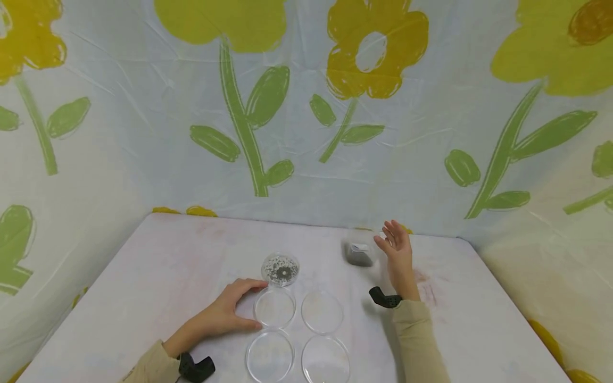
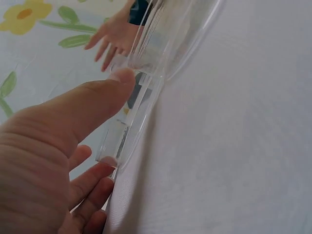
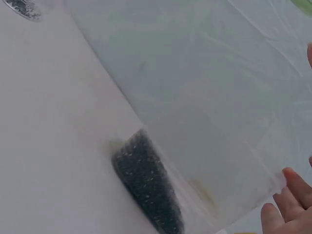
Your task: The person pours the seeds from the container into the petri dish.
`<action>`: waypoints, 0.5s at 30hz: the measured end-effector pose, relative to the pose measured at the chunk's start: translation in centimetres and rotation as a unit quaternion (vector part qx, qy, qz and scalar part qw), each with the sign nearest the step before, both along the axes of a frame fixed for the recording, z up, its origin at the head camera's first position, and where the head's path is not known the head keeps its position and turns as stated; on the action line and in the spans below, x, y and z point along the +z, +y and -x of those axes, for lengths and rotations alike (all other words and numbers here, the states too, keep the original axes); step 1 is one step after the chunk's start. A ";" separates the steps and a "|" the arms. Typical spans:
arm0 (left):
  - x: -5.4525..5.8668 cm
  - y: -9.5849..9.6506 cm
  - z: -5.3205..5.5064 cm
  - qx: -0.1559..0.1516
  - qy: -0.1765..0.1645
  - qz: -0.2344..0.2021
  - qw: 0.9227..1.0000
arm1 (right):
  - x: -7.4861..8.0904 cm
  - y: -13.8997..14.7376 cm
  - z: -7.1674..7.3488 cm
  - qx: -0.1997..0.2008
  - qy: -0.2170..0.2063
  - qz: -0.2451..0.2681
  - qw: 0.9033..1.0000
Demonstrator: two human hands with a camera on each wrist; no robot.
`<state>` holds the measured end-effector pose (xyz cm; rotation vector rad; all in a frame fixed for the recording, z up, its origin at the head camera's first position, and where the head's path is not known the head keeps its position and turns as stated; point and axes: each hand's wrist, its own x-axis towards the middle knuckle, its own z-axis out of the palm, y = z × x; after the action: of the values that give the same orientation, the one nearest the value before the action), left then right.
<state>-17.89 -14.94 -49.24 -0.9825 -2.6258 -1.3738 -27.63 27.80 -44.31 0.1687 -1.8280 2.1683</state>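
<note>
My left hand (image 1: 225, 311) grips the left side of a clear petri dish (image 1: 275, 308), its thumb at the near edge and its fingers at the far edge. Behind this one stands another petri dish (image 1: 280, 269) with black and white bits in it. My right hand (image 1: 398, 255) is raised at the back right, fingers loosely extended. Just left of it, a clear plastic bag (image 1: 359, 256) stands with dark grains (image 3: 146, 180) in its bottom. In the right wrist view, fingertips (image 3: 288, 174) lie at the bag's upper corner; I cannot tell whether they touch it.
More clear dishes stand close together on the white-covered table (image 1: 191, 260): one at the right (image 1: 322, 312), plus a near-left dish (image 1: 270, 355) and a near-right dish (image 1: 325, 359). A flower-printed sheet (image 1: 306, 175) hangs behind the table and at its sides.
</note>
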 end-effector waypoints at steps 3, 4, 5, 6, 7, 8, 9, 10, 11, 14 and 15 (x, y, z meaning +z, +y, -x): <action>-0.2 0.0 -0.1 -0.001 0.007 -0.002 1.000 | -1.1 0.0 0.0 0.019 -0.037 0.007 0.999; -0.2 0.0 -0.1 -0.002 0.012 -0.003 1.000 | -1.4 -0.1 0.0 0.025 -0.046 0.009 0.999; -0.3 0.1 -0.1 -0.001 0.017 -0.003 1.000 | -1.7 -0.2 0.1 0.029 -0.055 0.003 0.998; -0.3 0.1 -0.2 0.000 0.021 -0.002 1.000 | -1.9 -0.3 0.1 0.035 -0.064 0.000 0.997; -0.3 0.1 -0.2 0.003 0.023 0.000 1.000 | -2.2 -0.4 0.2 0.037 -0.074 -0.012 0.996; -0.3 0.2 -0.3 0.008 0.024 0.004 1.000 | -2.4 -0.5 0.2 0.040 -0.081 -0.021 0.996; -0.3 0.2 -0.3 0.013 0.024 0.010 1.000 | -2.7 -0.5 0.3 0.038 -0.090 -0.037 0.995; -0.3 0.3 -0.4 0.018 0.023 0.016 0.999 | -2.9 -0.6 0.3 0.035 -0.097 -0.048 0.994; -0.3 0.4 -0.4 0.023 0.022 0.021 0.999 | -3.1 -0.7 0.4 0.031 -0.101 -0.060 0.993; -0.1 0.6 -0.5 0.039 0.017 0.034 0.999 | -3.5 -0.9 0.6 0.027 -0.100 -0.081 0.991; -0.1 0.6 -0.5 0.044 0.015 0.035 0.998 | -3.6 -0.9 0.6 0.028 -0.098 -0.085 0.991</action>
<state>-17.44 -14.30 -49.33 -0.8761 -2.6772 -1.2456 -28.26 26.92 -47.87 0.0444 -2.1433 2.1307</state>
